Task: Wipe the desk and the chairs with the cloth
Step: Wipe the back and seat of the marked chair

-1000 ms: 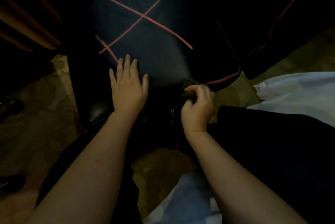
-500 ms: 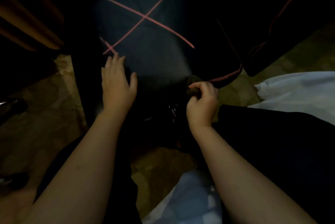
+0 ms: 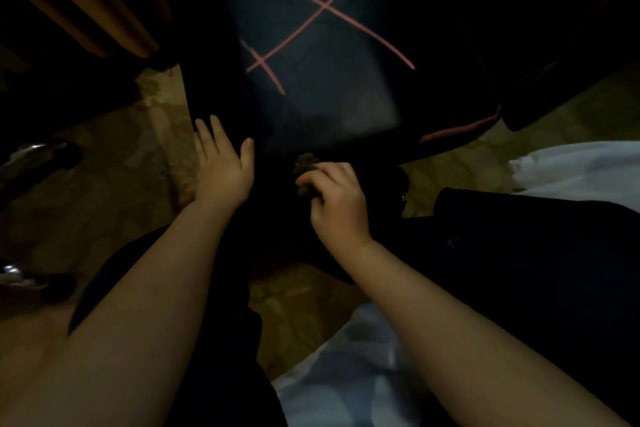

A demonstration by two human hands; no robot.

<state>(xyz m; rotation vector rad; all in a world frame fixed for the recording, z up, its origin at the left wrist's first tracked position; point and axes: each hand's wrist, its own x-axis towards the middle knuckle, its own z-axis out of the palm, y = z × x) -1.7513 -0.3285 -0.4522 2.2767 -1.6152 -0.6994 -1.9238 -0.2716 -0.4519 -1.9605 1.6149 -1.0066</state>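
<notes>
Against the near edge of the one dark chair seat (image 3: 329, 91) in front of me, both my hands are down. My left hand (image 3: 223, 167) lies at the seat's near left corner with its fingers (image 3: 216, 134) straight and slightly spread, thumb out to the side, holding nothing. My right hand (image 3: 337, 200) is just beside it, a dark gap between the two. Its fingers are curled in with the thumb and pinch one small, dark, crumpled cloth (image 3: 305, 163). The cloth pokes out above my knuckles and sits right at the seat's front edge.

I count three pink lines (image 3: 323, 6) on the seat top: two long ones crossing and one short one cutting the lower left end. A fourth pink strip (image 3: 460, 127) runs along the front right edge. One more dark cushioned piece (image 3: 571, 46) stands to the upper right; I cannot tell whether it is a second chair.

Tan patterned floor (image 3: 104, 219) shows around the seat. Two pale fabrics lie there, one white at the right (image 3: 571, 170), one bluish below (image 3: 346, 374). Two glossy dark shapes (image 3: 38, 155) at the left are too dim to identify.
</notes>
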